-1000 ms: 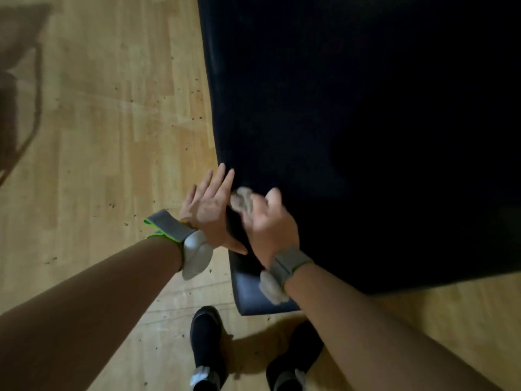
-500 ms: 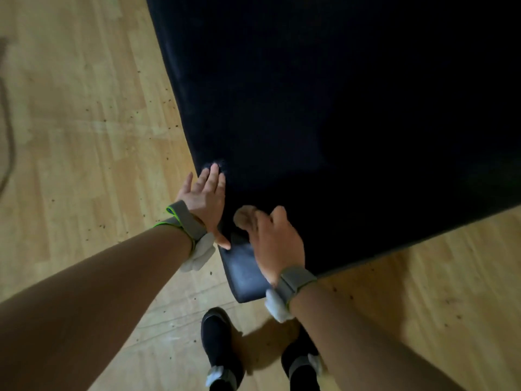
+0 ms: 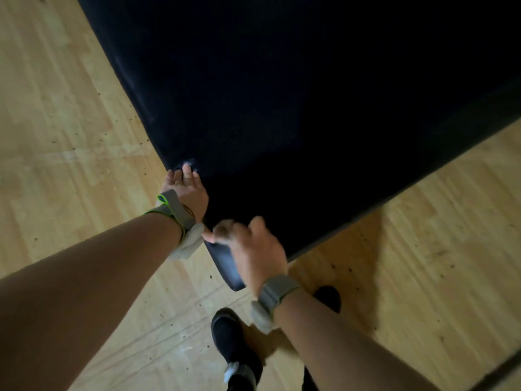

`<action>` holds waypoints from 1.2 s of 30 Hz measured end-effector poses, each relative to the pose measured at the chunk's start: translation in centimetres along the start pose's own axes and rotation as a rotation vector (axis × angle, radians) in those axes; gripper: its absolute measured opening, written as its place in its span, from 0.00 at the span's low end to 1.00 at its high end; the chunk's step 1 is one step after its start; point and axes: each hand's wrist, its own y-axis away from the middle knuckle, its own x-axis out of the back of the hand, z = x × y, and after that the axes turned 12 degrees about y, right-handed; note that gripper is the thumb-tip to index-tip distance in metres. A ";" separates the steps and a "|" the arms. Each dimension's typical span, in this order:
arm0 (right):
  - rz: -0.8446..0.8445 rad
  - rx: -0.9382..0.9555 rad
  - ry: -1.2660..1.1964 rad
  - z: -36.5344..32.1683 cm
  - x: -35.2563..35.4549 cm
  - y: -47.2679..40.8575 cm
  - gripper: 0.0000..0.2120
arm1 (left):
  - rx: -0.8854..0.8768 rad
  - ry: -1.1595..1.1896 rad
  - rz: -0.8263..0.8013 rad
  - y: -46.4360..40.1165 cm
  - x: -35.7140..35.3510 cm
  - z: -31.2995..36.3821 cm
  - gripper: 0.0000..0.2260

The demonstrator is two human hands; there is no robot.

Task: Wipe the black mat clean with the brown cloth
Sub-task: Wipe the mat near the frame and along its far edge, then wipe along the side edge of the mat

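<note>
The black mat (image 3: 296, 108) fills the upper middle and right of the head view, lying on a wooden floor. Its near corner (image 3: 225, 266) points toward my feet. My left hand (image 3: 189, 190) rests flat on the mat's left edge, fingers straight. My right hand (image 3: 253, 249) grips a bunched brown cloth (image 3: 224, 230) and presses it on the mat close to that corner, just right of my left thumb. Most of the cloth is hidden inside my fist.
The light wooden floor (image 3: 70, 122) surrounds the mat on the left and lower right, speckled with small dark crumbs. My two black shoes (image 3: 234, 342) stand just below the mat's corner.
The view has swung, so the mat now lies more diagonally. My left hand slid up along the mat's edge, and my right hand with the cloth moved down toward the corner.
</note>
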 end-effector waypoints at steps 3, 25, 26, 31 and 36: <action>0.028 0.049 0.001 2.2 0.9 -0.6 0.08 | -0.005 -0.017 -0.011 0.4 -0.1 -0.3 0.61; 0.241 -0.286 0.008 1.6 0.0 -2.0 0.10 | -0.166 -0.119 -0.160 -0.9 1.3 -3.0 0.54; 0.226 -0.290 -0.018 0.4 0.1 -1.6 0.10 | -0.170 -0.108 -0.147 -1.0 1.1 -2.9 0.51; 0.017 0.031 -0.032 -2.7 0.0 1.2 0.07 | -0.151 -0.130 -0.130 -1.0 1.1 -2.8 0.44; 0.089 -0.266 0.037 7.2 1.8 1.8 0.08 | -0.100 -0.154 -0.167 -0.6 1.2 -2.2 0.45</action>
